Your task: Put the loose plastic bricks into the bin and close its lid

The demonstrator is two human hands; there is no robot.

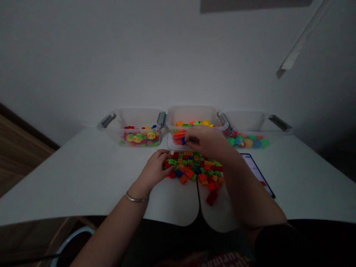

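A loose pile of toy building bricks in red, green, orange, yellow and blue lies on the white table. At the pile's left edge rests my left hand, thumb and fingers apart around the outermost bricks. My right hand is raised over the far side of the pile, just in front of the middle bin. Its fingertips pinch a small blue brick. Behind it, the clear middle bin contains orange, green and yellow bricks; my right hand hides part of its front.
A clear bin at left holds round, colourful pieces. Another clear bin at right has colourful balls or discs low inside. A phone lies beside my right forearm. One red brick sits near the table's front edge.
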